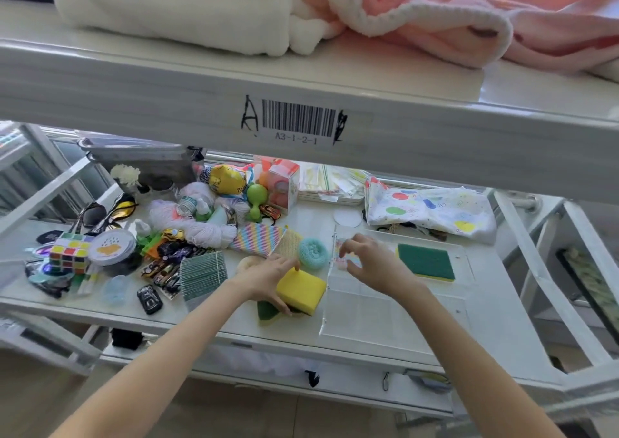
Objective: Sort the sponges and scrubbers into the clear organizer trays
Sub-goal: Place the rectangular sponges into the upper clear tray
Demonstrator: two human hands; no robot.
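My left hand point(268, 278) grips a thick yellow sponge point(300, 290) that lies on top of another green-and-yellow sponge point(268, 313) at the shelf's front. My right hand point(371, 263) hovers over the clear organizer tray point(385, 317), fingers pinched around a small pastel scrubber cloth point(348, 261) in the tray's far left corner. A green-topped yellow sponge point(426, 261) lies in the tray's far right part. Left of the tray sit a teal mesh scrubber point(313, 251), a rainbow-striped cloth point(258, 240), a beige pad point(291, 241) and a green striped scouring pad point(202, 278).
The left half of the shelf is crowded with toys: a Rubik's cube point(68, 251), toy cars point(160, 270), sunglasses point(107, 211), yarn point(201, 230). A spotted cloth point(432, 215) lies behind the tray. An upper shelf beam point(301, 116) with a barcode hangs overhead.
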